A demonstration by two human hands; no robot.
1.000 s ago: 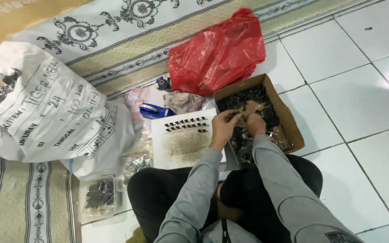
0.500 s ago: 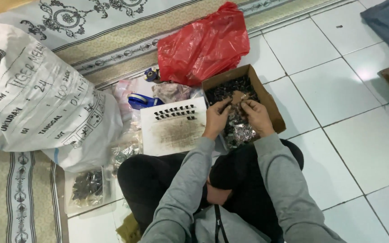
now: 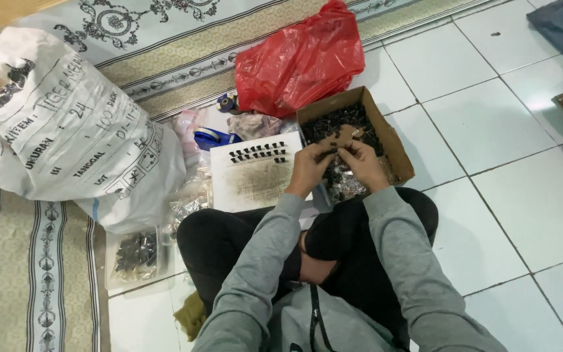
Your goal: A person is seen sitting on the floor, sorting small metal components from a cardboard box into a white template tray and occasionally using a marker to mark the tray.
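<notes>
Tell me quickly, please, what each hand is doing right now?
Left hand: fingers pinched together over the cardboard box, on something too small to identify.
Right hand: likewise pinched, meeting the left hand; what it holds cannot be told.

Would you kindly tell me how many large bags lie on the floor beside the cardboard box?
2: a red plastic bag behind the cardboard box, and a white sack to the left. Smaller clear bags may be partly hidden.
</notes>
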